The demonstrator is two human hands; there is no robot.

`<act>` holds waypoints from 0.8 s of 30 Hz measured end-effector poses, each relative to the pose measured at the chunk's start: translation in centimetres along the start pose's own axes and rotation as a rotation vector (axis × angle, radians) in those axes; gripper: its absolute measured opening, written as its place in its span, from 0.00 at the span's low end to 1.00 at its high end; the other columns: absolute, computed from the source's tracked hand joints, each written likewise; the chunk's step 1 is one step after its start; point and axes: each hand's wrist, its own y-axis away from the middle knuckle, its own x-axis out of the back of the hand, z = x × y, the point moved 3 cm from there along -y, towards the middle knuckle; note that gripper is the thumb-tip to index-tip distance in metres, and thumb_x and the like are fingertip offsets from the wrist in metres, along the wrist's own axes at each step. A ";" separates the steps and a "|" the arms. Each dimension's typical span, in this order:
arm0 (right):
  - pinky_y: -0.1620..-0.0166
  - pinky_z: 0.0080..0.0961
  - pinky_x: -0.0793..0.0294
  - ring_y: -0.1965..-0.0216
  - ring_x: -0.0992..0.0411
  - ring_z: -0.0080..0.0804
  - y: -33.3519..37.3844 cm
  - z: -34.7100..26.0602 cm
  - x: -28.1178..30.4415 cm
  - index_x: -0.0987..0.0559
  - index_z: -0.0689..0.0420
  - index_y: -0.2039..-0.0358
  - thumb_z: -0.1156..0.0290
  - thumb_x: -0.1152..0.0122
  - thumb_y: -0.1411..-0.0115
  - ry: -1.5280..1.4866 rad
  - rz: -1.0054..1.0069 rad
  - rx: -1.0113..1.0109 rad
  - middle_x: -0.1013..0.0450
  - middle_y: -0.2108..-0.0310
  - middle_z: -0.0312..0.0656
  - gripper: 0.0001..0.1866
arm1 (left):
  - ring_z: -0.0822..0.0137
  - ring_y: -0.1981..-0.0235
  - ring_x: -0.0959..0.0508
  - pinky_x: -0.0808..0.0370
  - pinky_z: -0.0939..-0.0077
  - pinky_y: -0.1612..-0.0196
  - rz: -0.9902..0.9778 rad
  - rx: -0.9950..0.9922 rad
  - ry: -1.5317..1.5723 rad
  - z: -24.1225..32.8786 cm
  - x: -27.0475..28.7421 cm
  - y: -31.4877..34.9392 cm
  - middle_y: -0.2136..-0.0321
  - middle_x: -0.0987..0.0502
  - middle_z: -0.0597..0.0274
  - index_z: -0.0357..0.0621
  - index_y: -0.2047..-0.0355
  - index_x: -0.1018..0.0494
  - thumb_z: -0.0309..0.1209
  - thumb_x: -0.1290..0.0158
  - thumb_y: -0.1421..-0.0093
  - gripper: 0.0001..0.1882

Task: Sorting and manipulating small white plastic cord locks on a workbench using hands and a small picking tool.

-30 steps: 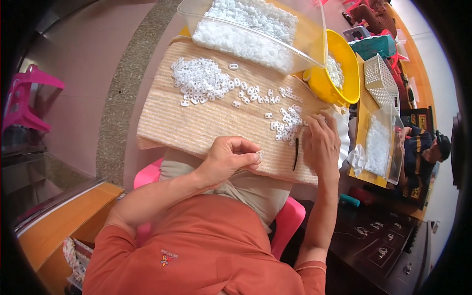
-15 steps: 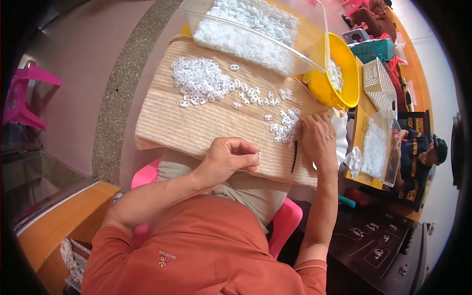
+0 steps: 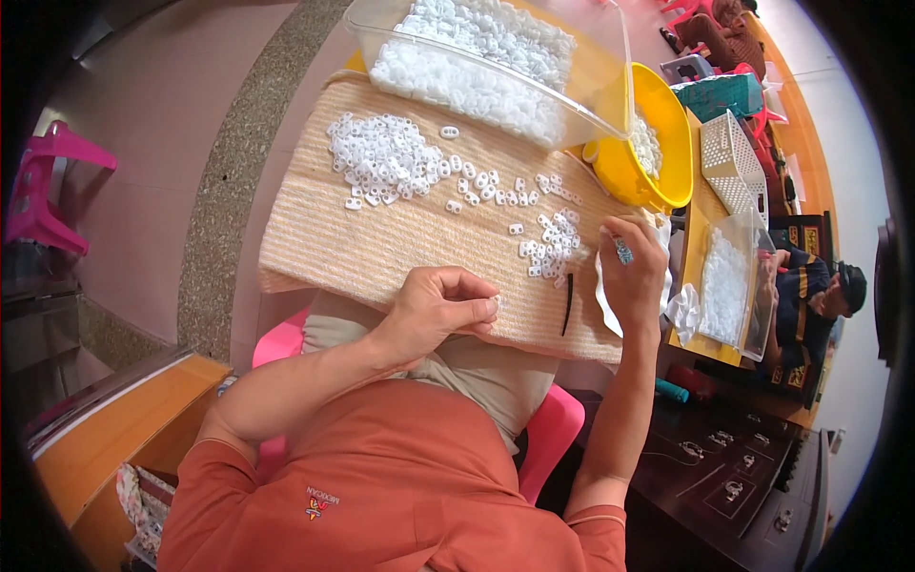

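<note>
My left hand [image 3: 434, 307] is closed in a pinch at the near edge of a striped, cloth-covered board [image 3: 419, 250]. A bit of a small white plastic piece [image 3: 498, 298] shows at its thumb tip. My right hand [image 3: 635, 262] is raised near the board's right edge, its fingers curled around a small shiny blue-silver thing [image 3: 623, 250] whose kind I cannot make out. Left of that hand lies a small pile of white two-hole plastic pieces [image 3: 553, 243], with a thin black strip [image 3: 569, 305] below it. A larger pile of such pieces [image 3: 383, 157] spreads at the far left.
A clear plastic bin [image 3: 477, 67] full of white pieces stands at the board's far side. Beside it is a yellow basin [image 3: 677, 143]. White paper [image 3: 607, 303] lies by my right wrist. Another person [image 3: 810, 305] sits at a table on the right.
My right hand has lifted off the small pile and moved slightly right, and the blue-silver thing now shows in its fingers. My left hand stays nearly in place.
</note>
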 end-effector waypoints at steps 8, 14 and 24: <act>0.61 0.14 0.30 0.65 0.30 0.18 4.7 -0.3 -1.5 0.23 0.64 0.63 0.84 0.39 0.45 -0.416 -0.010 -0.146 0.27 0.66 0.36 0.08 | 0.72 0.70 0.21 0.20 0.79 0.66 0.024 -0.004 0.016 0.1 0.2 -0.1 0.70 0.22 0.59 0.34 0.63 0.25 0.21 0.43 0.43 0.08; 0.66 0.20 0.27 0.69 0.27 0.24 6.7 -3.3 -3.5 0.22 0.61 0.64 0.83 0.38 0.46 -0.340 -0.121 -0.108 0.24 0.69 0.40 0.09 | 0.71 0.71 0.21 0.19 0.78 0.65 0.055 0.000 0.060 0.2 0.3 0.0 0.70 0.22 0.58 0.34 0.63 0.26 0.21 0.43 0.43 0.07; 0.66 0.35 0.30 0.68 0.30 0.42 5.8 -6.4 -3.9 0.22 0.57 0.64 0.77 0.39 0.47 -0.011 -0.309 0.128 0.29 0.71 0.43 0.09 | 0.72 0.71 0.21 0.19 0.78 0.65 0.088 -0.014 0.055 0.2 0.6 -0.1 0.70 0.22 0.59 0.34 0.63 0.26 0.21 0.44 0.43 0.07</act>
